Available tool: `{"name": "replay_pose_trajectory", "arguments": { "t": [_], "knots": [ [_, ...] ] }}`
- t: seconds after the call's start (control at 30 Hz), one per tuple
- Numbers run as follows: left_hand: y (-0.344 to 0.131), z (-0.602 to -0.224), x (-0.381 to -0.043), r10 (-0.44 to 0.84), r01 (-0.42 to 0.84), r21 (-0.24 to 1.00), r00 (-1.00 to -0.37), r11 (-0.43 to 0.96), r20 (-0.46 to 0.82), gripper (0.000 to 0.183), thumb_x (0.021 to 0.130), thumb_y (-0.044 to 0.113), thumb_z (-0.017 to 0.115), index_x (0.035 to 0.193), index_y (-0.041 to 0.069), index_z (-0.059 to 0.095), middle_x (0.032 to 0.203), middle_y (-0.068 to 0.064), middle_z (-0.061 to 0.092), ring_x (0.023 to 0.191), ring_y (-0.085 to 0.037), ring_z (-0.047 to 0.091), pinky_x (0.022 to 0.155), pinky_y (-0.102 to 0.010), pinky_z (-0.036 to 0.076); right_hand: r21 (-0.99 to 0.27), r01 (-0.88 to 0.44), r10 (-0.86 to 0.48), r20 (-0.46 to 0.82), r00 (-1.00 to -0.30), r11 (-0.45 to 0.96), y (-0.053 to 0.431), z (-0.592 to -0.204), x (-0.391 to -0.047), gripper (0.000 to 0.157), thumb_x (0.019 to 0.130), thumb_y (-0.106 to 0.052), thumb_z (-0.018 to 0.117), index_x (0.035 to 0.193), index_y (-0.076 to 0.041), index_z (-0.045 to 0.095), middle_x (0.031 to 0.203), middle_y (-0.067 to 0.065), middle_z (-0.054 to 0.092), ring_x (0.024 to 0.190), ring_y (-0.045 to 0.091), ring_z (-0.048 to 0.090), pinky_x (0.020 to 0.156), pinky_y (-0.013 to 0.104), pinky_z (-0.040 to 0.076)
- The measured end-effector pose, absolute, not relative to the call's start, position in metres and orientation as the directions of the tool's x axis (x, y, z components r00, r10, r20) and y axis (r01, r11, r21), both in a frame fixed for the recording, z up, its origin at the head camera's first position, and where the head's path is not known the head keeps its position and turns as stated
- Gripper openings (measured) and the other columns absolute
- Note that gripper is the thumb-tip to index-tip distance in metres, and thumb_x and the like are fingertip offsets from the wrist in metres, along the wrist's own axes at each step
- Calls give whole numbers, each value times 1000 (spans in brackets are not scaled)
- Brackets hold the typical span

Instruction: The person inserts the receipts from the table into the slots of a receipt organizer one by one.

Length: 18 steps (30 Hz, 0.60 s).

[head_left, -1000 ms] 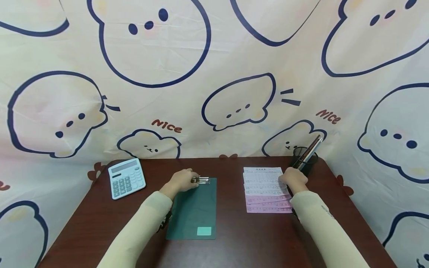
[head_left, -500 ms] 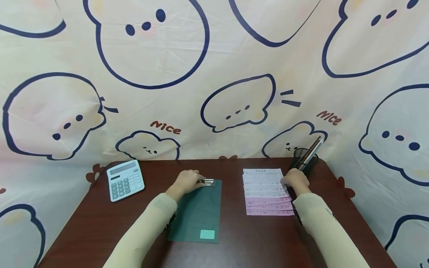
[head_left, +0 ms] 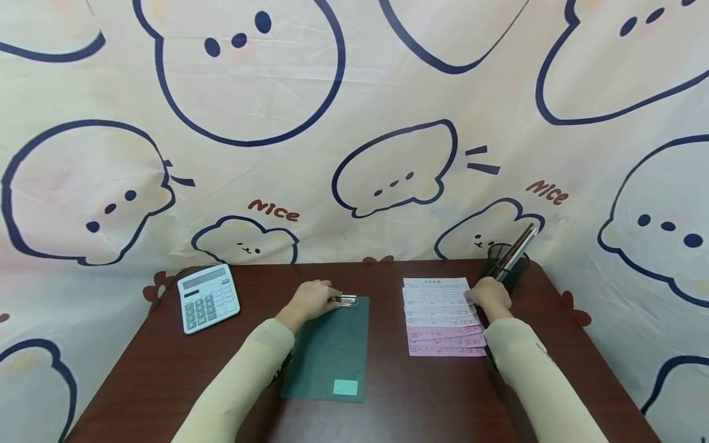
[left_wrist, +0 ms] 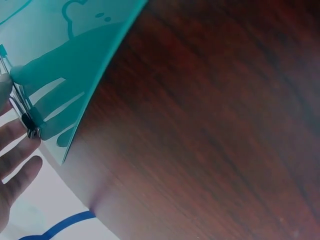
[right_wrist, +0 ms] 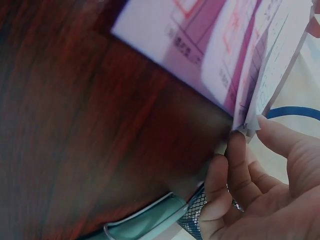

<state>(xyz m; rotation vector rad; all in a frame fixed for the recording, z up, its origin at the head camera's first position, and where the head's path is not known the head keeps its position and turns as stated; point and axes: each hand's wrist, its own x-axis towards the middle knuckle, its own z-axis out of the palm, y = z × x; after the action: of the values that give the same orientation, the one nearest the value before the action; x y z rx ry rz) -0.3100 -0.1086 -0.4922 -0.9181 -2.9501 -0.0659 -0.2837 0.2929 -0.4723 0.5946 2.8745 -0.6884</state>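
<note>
My left hand grips the metal clip at the top of a dark green clipboard, which has a pale label near its lower edge. From the left wrist, the board looks glossy teal and tilted, mirroring the fingers. To its right lies a fanned stack of printed forms, white at the top and pink below. My right hand pinches the stack's right edge. Up close in the right wrist view, thumb and fingertips meet at the forms' edge, where several sheets spread apart.
A pale blue calculator lies at the table's back left. Just behind my right hand stands a black mesh pen cup with long slim items leaning out. A patterned cloth hangs behind the table.
My left hand has shifted the clipboard slightly right, toward the forms. My right hand stays at the forms' edge, and the forms lie much as before.
</note>
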Motion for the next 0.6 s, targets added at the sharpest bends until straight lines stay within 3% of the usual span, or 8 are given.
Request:
{"name": "replay_pose_trajectory", "arguments": {
  "t": [0.2, 0.43, 0.6],
  "knots": [
    [-109, -493, -311, 577, 579, 9, -814, 815, 69, 30, 87, 37, 64, 111, 21, 71, 83, 2, 58, 69, -11, 52, 63, -29, 46, -393, 423, 363, -220, -905, 816, 293, -470, -286, 32, 87, -26, 61, 90, 6, 64, 88, 24, 60, 72, 31, 52, 58, 40, 42],
    [-111, -494, -311, 582, 585, 16, -809, 811, 80, 29, 87, 37, 65, 109, 19, 71, 83, 2, 58, 69, -11, 51, 64, -30, 46, -401, 410, 363, -190, -912, 819, 292, -480, -291, 19, 86, -16, 58, 84, 2, 65, 82, 19, 60, 68, 28, 51, 54, 38, 41],
    [-112, -497, -310, 590, 593, 9, -802, 805, 94, 28, 88, 36, 65, 109, 18, 71, 84, 2, 58, 69, -11, 52, 65, -29, 47, -421, 369, 356, -113, -928, 829, 291, -481, -292, 18, 85, -11, 57, 93, 4, 64, 90, 22, 62, 74, 30, 54, 53, 38, 43]
  ]
}}
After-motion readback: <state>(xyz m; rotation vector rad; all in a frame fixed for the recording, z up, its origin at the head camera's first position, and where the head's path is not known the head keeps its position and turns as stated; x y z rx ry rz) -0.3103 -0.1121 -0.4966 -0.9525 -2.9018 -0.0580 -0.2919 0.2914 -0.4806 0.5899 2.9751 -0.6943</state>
